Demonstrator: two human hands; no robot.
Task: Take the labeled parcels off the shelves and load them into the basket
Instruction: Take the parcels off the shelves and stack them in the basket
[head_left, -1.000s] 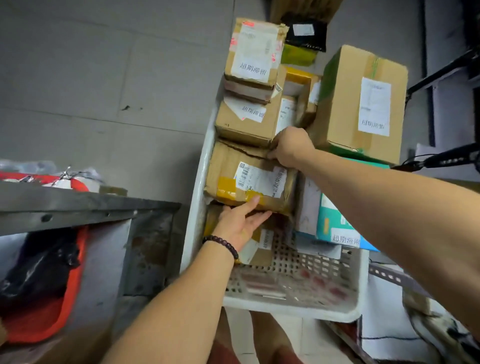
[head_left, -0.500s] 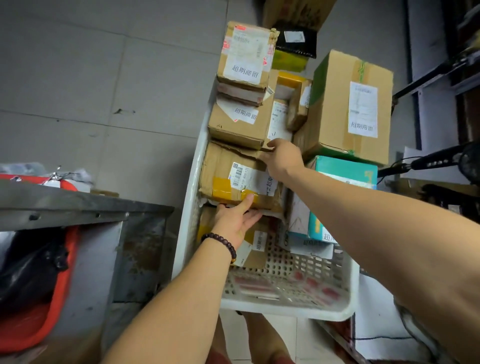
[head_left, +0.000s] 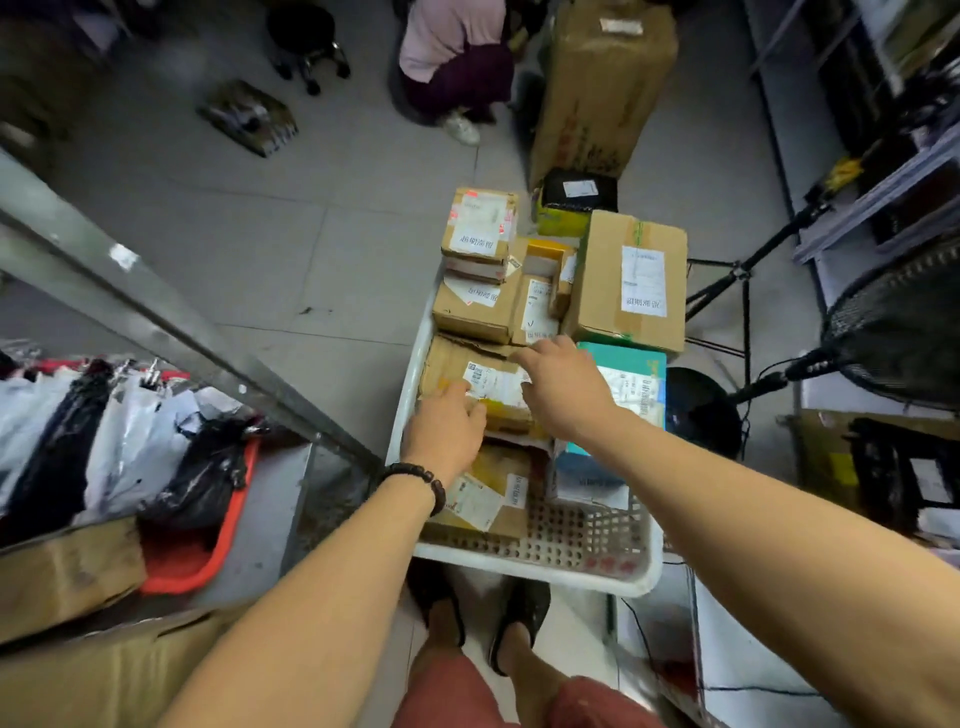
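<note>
L hand (head_left: 447, 431) & R hand (head_left: 566, 389), fingers loosely flat, seat crumpled brown cardboard parcel (head_left: 452, 364) in white perforated plastic basket (head_left: 545, 571), 12 o'clock. Next, prob.: let go, reach grey metal shelf (head_left: 156, 322), 9 o'clock.

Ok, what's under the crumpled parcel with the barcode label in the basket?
Another brown parcel with white labels sticks out beneath the crumpled parcel, its far part covered by it and the left hand. Anything else underneath is hidden.
</note>
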